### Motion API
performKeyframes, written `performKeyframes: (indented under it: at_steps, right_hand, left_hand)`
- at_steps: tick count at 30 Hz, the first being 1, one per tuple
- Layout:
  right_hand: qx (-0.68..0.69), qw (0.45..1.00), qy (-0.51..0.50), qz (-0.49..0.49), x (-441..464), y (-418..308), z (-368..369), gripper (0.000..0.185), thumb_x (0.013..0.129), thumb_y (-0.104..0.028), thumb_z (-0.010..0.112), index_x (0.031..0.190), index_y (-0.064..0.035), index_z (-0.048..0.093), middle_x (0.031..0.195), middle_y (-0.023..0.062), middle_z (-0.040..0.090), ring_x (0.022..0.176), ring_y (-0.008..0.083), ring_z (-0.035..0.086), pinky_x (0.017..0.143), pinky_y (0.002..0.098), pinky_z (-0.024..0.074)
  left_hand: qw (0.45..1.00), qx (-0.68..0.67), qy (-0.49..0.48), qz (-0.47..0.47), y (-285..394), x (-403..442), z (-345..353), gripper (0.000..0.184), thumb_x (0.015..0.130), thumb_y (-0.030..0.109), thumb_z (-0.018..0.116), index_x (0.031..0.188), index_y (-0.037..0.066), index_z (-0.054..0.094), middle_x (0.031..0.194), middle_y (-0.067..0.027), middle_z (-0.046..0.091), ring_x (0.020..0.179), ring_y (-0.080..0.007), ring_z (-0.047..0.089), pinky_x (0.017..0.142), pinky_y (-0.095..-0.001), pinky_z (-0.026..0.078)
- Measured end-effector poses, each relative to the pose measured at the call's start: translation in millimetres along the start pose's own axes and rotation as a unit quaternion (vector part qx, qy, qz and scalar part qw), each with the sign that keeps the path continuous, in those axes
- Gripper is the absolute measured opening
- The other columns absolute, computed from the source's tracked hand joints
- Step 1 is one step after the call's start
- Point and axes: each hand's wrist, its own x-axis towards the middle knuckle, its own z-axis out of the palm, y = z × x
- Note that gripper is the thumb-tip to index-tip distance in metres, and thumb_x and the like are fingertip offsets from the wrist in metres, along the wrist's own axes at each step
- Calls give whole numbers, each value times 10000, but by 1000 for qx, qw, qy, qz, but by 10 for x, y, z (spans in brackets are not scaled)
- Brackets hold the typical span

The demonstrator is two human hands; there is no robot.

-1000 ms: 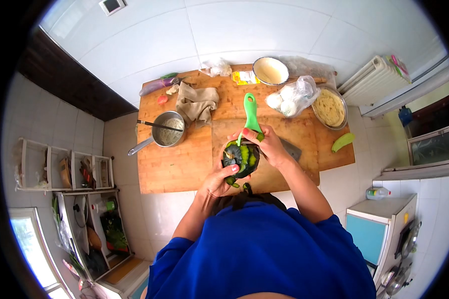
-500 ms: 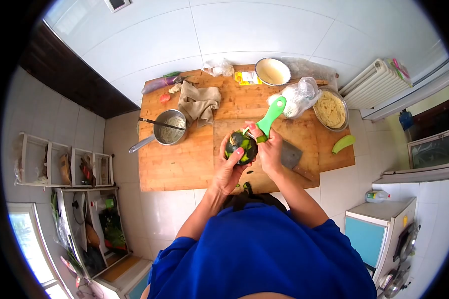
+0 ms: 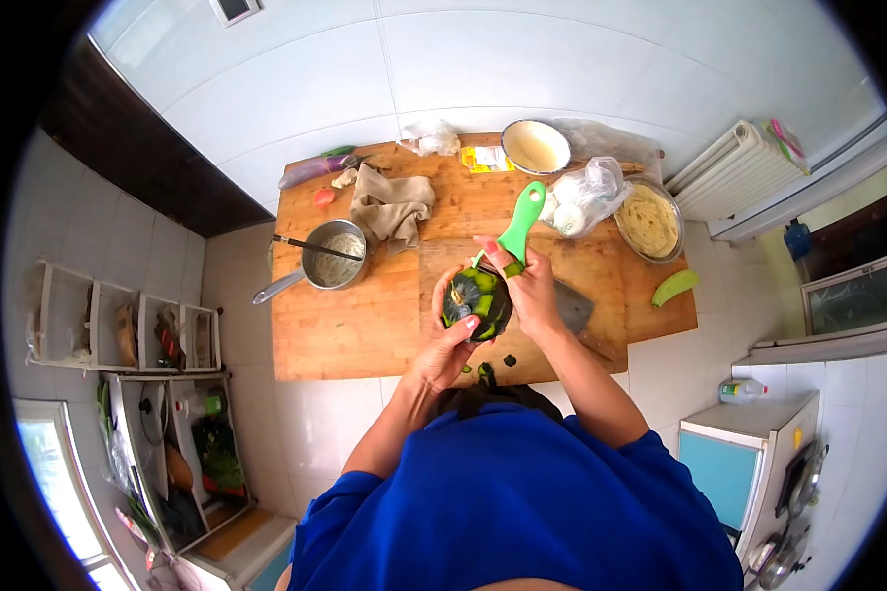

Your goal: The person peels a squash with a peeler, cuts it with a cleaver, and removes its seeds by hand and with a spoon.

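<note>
A round dark green squash (image 3: pixel 478 303) with lighter green peeled patches rests in my left hand (image 3: pixel 447 340), whose fingers and thumb wrap around its left side. My right hand (image 3: pixel 528 293) grips a green-handled peeler (image 3: pixel 523 223) close to the squash's upper right edge. The peeler's handle points up and away, and its blade is mostly hidden by my fingers. Below the squash, small dark peelings (image 3: pixel 510 361) lie near the table's front edge. Partly behind my right forearm is a cleaver (image 3: pixel 573 306) lying flat on the cutting board (image 3: pixel 601 330).
On the wooden table (image 3: pixel 350 325) stand a saucepan (image 3: pixel 335 271) with a stick across it, a cloth (image 3: pixel 391 206), an enamel bowl (image 3: pixel 535 146), and a metal bowl of yellowish dough (image 3: pixel 650 221). An eggplant (image 3: pixel 308 172) and a pale green gourd piece (image 3: pixel 675 287) lie near the edges.
The squash has turned in my left hand, showing its stem and more peeled patches. My right hand's peeler has shifted slightly left, and another dark peeling lies below.
</note>
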Motion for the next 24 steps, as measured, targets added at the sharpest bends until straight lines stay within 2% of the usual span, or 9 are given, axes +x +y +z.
performKeyframes:
  at_steps: [1, 3, 9, 11, 13, 16, 17, 21, 24]
  right_hand:
    - [7, 1000, 10, 13, 3, 1, 14, 298, 860, -236, 607, 987, 33, 611, 787, 59, 637, 716, 89, 587, 653, 215, 469]
    - [16, 1000, 9, 12, -3, -14, 42, 275, 857, -220, 612, 970, 31, 612, 768, 56, 629, 697, 98, 586, 643, 218, 469]
    - [143, 985, 23, 90, 71, 18, 25, 220, 839, -201, 632, 928, 0, 617, 764, 52, 630, 679, 116, 592, 633, 226, 475]
    - [125, 976, 119, 135, 174, 142, -50, 301, 851, -271, 609, 1002, -13, 577, 819, 79, 638, 777, 147, 619, 682, 262, 500]
    - [102, 978, 144, 114, 205, 119, -46, 196, 828, -211, 647, 920, -42, 614, 813, 41, 637, 695, 100, 589, 635, 231, 480]
    - [-31, 994, 87, -63, 206, 272, -99, 209, 822, -198, 656, 928, -24, 612, 834, 29, 631, 757, 83, 579, 692, 226, 467]
    - [-43, 995, 51, -71, 179, 324, -98, 211, 804, -152, 672, 951, -15, 604, 868, 25, 625, 779, 88, 575, 725, 223, 460]
    - [-50, 996, 0, -73, 124, 464, -64, 192, 788, -53, 664, 961, -11, 591, 901, 25, 615, 811, 89, 569, 736, 225, 461]
    - [-98, 984, 64, -131, 209, 477, -182, 166, 796, -39, 649, 946, -13, 585, 857, 14, 602, 765, 76, 550, 691, 206, 443]
  left_hand:
    - [1000, 0, -1, -1, 4, -3, -6, 790, 700, 167, 717, 1337, 230, 254, 1131, -84, 499, 830, -261, 607, 640, -300, 515]
    - [999, -31, -27, -18, 31, -17, -31, 764, 682, 61, 721, 1311, 192, 308, 1199, -38, 457, 1022, -188, 529, 718, -310, 534]
    - [998, -39, -51, -27, 72, 46, -72, 792, 674, 127, 748, 1312, 188, 282, 1183, -61, 466, 1015, -209, 535, 727, -316, 528]
    - [992, -69, -90, -61, 59, 159, -243, 741, 713, 124, 722, 1303, 184, 278, 1162, -82, 479, 977, -230, 553, 713, -320, 524]
    - [999, -32, 2, -10, 101, 214, -180, 655, 756, 96, 679, 1281, 179, 297, 1140, -93, 489, 949, -243, 563, 693, -319, 521]
    - [995, 21, 82, 59, 52, 304, -240, 619, 779, 79, 653, 1268, 183, 288, 1139, -95, 491, 945, -241, 570, 716, -339, 524]
    - [986, 61, 116, 102, 10, 337, -271, 610, 785, 101, 650, 1268, 186, 287, 1144, -95, 493, 927, -238, 580, 721, -348, 522]
    - [989, 40, 109, 91, 31, 342, -311, 593, 784, 103, 656, 1247, 186, 295, 1146, -86, 489, 944, -244, 579, 715, -347, 531]
    - [993, -28, 100, 51, 75, 309, -315, 510, 808, 142, 638, 1199, 182, 313, 1120, -117, 520, 925, -282, 600, 716, -352, 545]
